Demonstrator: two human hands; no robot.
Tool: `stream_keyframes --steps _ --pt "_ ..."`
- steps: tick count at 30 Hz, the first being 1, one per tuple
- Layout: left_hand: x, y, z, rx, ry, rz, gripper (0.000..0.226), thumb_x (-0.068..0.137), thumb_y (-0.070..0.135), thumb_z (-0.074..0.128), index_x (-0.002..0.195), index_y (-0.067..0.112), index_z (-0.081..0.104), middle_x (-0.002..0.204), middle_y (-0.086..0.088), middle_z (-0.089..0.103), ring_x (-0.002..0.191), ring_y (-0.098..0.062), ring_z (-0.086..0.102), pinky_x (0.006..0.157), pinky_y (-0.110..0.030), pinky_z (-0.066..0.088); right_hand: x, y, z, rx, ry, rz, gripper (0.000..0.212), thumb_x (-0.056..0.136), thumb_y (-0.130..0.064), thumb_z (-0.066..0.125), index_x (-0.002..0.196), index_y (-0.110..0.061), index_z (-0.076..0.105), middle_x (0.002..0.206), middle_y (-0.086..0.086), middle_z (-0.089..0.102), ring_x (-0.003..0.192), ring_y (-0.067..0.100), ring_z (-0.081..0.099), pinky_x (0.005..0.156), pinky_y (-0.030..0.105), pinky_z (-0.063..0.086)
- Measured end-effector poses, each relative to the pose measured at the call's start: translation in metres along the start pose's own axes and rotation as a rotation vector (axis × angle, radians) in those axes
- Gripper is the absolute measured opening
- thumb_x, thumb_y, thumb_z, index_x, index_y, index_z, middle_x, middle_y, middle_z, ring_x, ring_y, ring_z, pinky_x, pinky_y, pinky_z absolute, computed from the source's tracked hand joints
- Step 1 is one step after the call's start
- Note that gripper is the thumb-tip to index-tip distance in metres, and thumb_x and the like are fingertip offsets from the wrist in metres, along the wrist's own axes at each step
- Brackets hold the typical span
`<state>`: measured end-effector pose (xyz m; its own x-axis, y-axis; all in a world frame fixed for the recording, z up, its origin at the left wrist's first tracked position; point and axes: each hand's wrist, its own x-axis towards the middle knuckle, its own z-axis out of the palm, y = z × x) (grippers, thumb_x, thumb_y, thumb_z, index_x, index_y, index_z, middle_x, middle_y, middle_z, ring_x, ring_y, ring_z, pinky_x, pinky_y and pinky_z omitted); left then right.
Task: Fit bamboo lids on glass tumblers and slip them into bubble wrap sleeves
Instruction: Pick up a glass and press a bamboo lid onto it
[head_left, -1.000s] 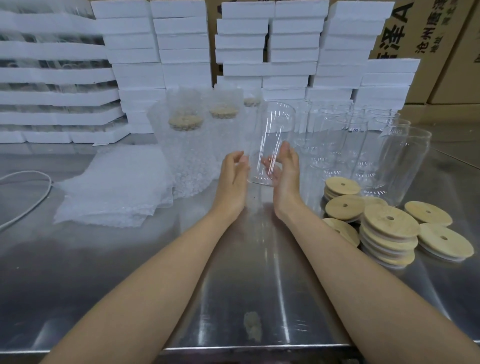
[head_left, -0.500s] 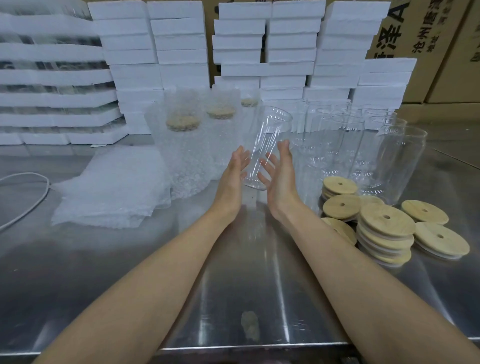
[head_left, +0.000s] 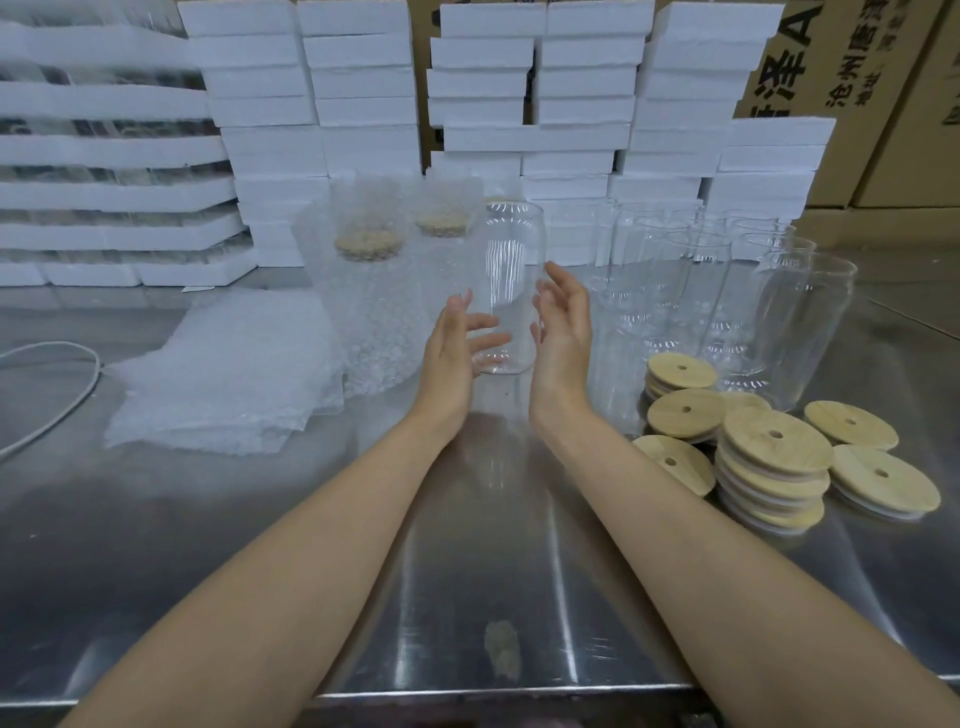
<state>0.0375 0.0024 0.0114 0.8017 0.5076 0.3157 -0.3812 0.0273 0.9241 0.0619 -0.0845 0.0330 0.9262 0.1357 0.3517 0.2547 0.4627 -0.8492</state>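
A clear glass tumbler (head_left: 511, 280) without a lid stands upright just above the steel table (head_left: 249, 545), held between my two hands. My left hand (head_left: 454, 353) presses its lower left side with fingers spread and straight. My right hand (head_left: 563, 327) lies against its right side with the fingers relaxed. Bamboo lids (head_left: 774, 441) with centre holes lie in low stacks to the right. A flat pile of bubble wrap sleeves (head_left: 223, 374) lies to the left. Two lidded tumblers in bubble wrap (head_left: 369, 291) stand behind it.
Several empty tumblers (head_left: 800, 322) stand at the right rear. White foam boxes (head_left: 363, 104) are stacked along the back, with cardboard cartons (head_left: 857, 78) behind them. A white cable (head_left: 57, 415) curves in at the left edge.
The tumbler has swung from a rightward tilt to upright between my palms. Fingers of both hands have loosened and spread.
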Motion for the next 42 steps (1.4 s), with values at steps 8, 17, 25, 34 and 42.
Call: stream_keyframes --steps 8,17,25,34,42 --pt "-0.005 0.007 0.003 -0.131 -0.268 -0.271 0.076 0.088 0.062 0.033 0.138 0.006 0.047 0.129 -0.025 0.057 0.115 -0.038 0.059 0.094 -0.048 0.052 0.003 -0.003 -0.003 -0.067 0.055 0.009 0.026 0.093 -0.005 0.054 0.101 -0.029 0.058 0.11 0.008 0.042 0.102 0.014 0.048 0.1 0.031 0.042" --pt "-0.004 0.002 0.005 -0.222 -0.29 -0.349 0.03 0.094 0.036 0.048 0.111 0.013 0.057 0.111 -0.012 0.065 0.097 -0.022 0.063 0.081 -0.032 0.056 0.037 -0.02 -0.05 -1.444 0.027 0.109 0.051 0.09 -0.021 0.043 0.14 -0.013 0.04 0.145 0.014 0.039 0.135 0.036 0.032 0.114 0.049 0.018" --pt "-0.003 0.003 0.002 -0.413 -0.328 -0.377 0.038 0.086 0.037 0.042 0.086 0.015 0.073 0.089 -0.01 0.065 0.087 -0.026 0.062 0.081 -0.041 0.051 0.036 -0.017 -0.056 -1.848 -0.165 0.454 0.052 0.091 -0.019 0.043 0.143 -0.016 0.04 0.152 0.013 0.032 0.142 0.042 0.018 0.106 0.075 0.009" --pt "-0.004 0.006 -0.001 -0.375 -0.316 -0.391 0.062 0.077 0.066 0.053 0.121 0.023 0.061 0.106 -0.006 0.073 0.105 -0.02 0.068 0.085 -0.036 0.055 0.03 -0.019 -0.051 -1.485 -0.208 0.116 0.042 0.088 -0.003 0.052 0.128 -0.014 0.057 0.132 0.014 0.053 0.12 0.034 0.054 0.092 0.033 0.043" --pt "0.003 0.005 -0.002 -0.28 -0.167 -0.306 0.052 0.08 0.062 0.048 0.11 0.022 0.061 0.087 -0.001 0.075 0.083 -0.014 0.068 0.073 -0.029 0.054 0.032 -0.006 -0.055 -1.532 -0.307 0.184 0.035 0.092 -0.018 0.058 0.125 -0.01 0.059 0.133 0.013 0.051 0.13 0.035 0.038 0.098 0.035 0.04"
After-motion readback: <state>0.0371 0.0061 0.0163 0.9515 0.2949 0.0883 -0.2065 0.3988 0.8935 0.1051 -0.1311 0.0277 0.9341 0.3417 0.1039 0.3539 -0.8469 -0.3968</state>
